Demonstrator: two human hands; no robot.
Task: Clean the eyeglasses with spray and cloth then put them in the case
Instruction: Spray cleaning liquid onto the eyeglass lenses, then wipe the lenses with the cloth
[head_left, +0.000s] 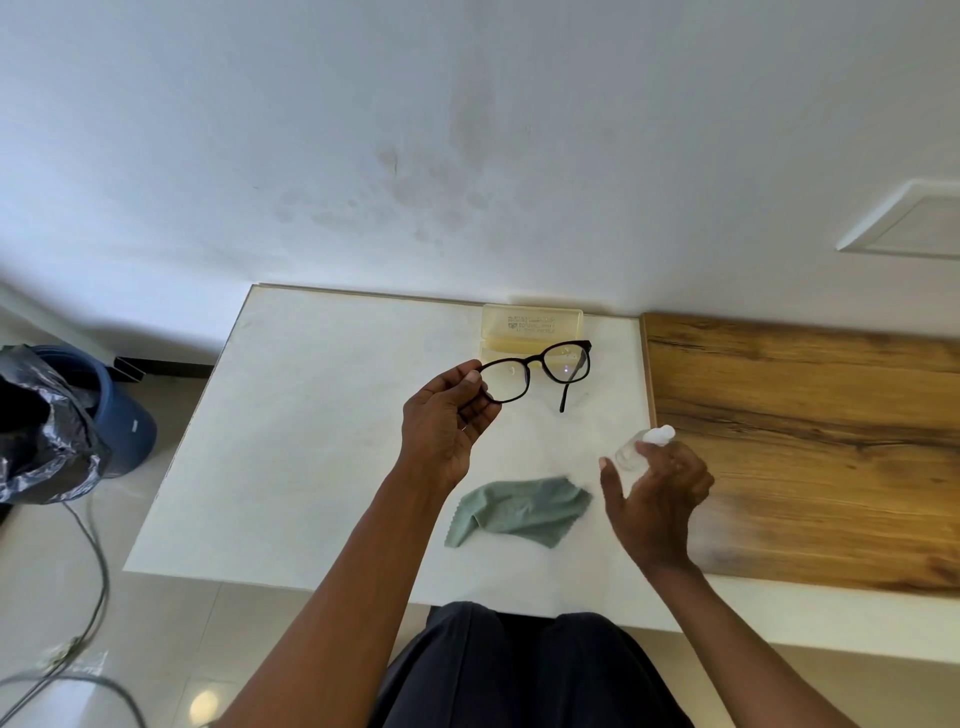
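Left hand raised, pinching eyeglasses

- Eyeglasses: dark-framed, clear lenses, held above the white table by one end of the frame; one temple hangs open and downward at the far end.
- Spray bottle: small, clear body with white cap, tilted, nozzle end toward the eyeglasses.
- Cloth: grey-green microfibre, crumpled, zigzag edge, lying on the table near its front edge.
- Case: translucent yellowish, open, lid upright against the wall, at the table's back edge.
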